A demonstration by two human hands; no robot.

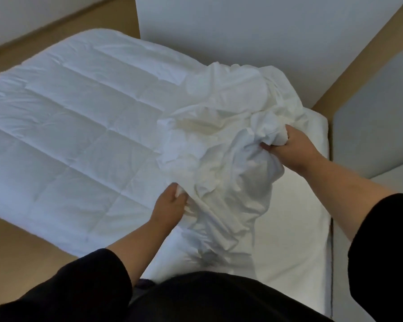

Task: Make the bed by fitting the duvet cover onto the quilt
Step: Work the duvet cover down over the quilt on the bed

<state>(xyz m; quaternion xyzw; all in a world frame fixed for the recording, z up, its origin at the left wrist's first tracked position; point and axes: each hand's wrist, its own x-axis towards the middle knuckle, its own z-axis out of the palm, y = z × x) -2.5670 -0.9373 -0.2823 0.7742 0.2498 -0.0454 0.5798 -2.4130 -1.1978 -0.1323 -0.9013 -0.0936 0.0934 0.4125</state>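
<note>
The duvet cover (221, 145) lies bunched in a crumpled white heap on the bed, near its right side, just beyond the person's dark-clothed torso. Under it the mattress (296, 231) shows a bare white strip on the right. Tan floor (21, 242) flanks the bed on the left, and a pale wall (242, 24) rises at the far end.

The left hand (170, 205) reaches forward from a dark sleeve, its grip curled round a fold at the heap's near-left edge. The right hand (289, 147) is extended farther out, its grip clenched on a wad of the same cloth at the right.

The quilt (75, 126), stitched in rectangular panels, spreads flat on the left, its long axis running from near left toward far right, with one end tucked beneath the crumpled cover.
</note>
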